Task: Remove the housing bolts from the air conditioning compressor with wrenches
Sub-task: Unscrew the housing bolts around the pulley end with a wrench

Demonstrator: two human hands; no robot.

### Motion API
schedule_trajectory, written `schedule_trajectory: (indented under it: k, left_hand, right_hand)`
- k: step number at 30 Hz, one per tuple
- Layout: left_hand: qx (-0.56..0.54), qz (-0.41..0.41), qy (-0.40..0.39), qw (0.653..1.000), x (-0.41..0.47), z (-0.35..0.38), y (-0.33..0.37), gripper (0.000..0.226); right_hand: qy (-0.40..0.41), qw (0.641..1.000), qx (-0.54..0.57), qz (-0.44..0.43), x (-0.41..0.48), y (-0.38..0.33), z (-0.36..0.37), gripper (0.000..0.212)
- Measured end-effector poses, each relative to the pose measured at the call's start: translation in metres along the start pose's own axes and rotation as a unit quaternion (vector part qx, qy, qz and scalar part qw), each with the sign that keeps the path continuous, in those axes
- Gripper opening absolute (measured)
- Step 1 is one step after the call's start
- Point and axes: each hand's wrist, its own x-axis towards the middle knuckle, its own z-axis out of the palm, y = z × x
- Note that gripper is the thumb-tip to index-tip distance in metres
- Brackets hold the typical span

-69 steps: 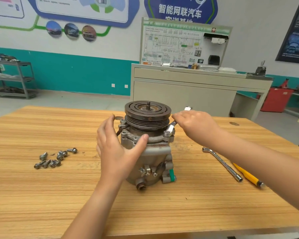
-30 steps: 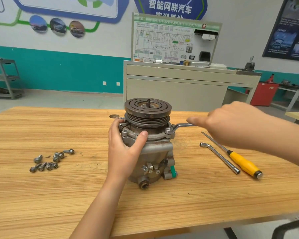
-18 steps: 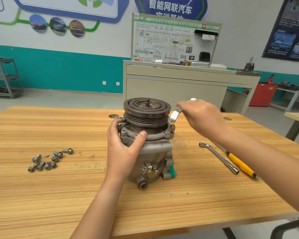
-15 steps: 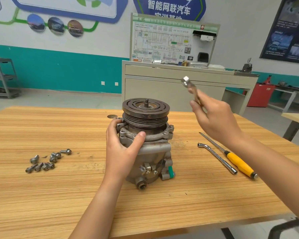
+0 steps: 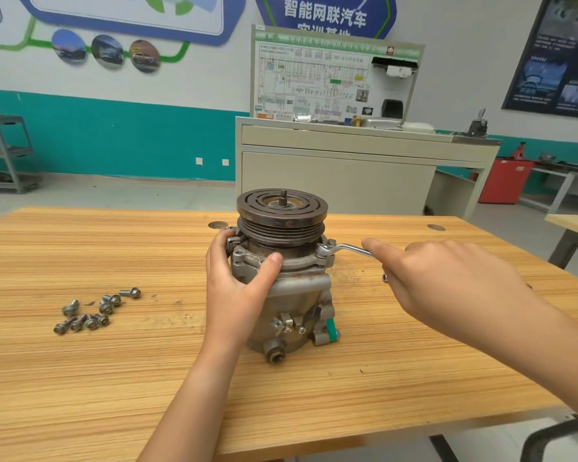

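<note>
The air conditioning compressor (image 5: pixel 291 295) stands upright mid-table, its dark pulley (image 5: pixel 282 211) on top. My left hand (image 5: pixel 239 288) grips the housing's left side, thumb across the front flange. A silver ring wrench (image 5: pixel 344 250) sits with its ring end on a bolt at the flange's right edge (image 5: pixel 322 253), handle pointing right. My right hand (image 5: pixel 447 288) holds that handle, index finger stretched along it. Several removed bolts (image 5: pixel 92 311) lie loose on the table to the left.
The wooden table (image 5: pixel 114 378) has its front edge close below. The end of another tool (image 5: pixel 385 277) peeks out under my right hand. Behind the table stand a beige workbench (image 5: pixel 347 168), a metal shelf rack (image 5: pixel 4 151) at far left and a red cabinet (image 5: pixel 504 181) at right.
Half a second ago my right hand held the wrench lifted in the air above the compressor. Now the wrench is back down on the right flange bolt. My left hand has stayed put.
</note>
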Motion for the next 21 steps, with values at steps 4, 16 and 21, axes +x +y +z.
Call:
schedule_trajectory:
  k: [4, 16, 21]
  left_hand:
    - [0.005, -0.003, 0.000, 1.000, 0.000, -0.001, 0.000, 0.074]
    - [0.002, -0.006, 0.005, 1.000, -0.001, 0.000, 0.001, 0.077]
    - [0.002, -0.010, 0.004, 1.000, -0.001, 0.000, 0.001, 0.078]
  right_hand:
    - [-0.048, 0.996, -0.079, -0.007, -0.004, -0.021, -0.013, 0.064]
    - [0.017, 0.983, -0.169, -0.069, -0.018, -0.036, -0.015, 0.058]
    - [0.030, 0.980, -0.191, -0.043, -0.017, -0.043, -0.020, 0.053]
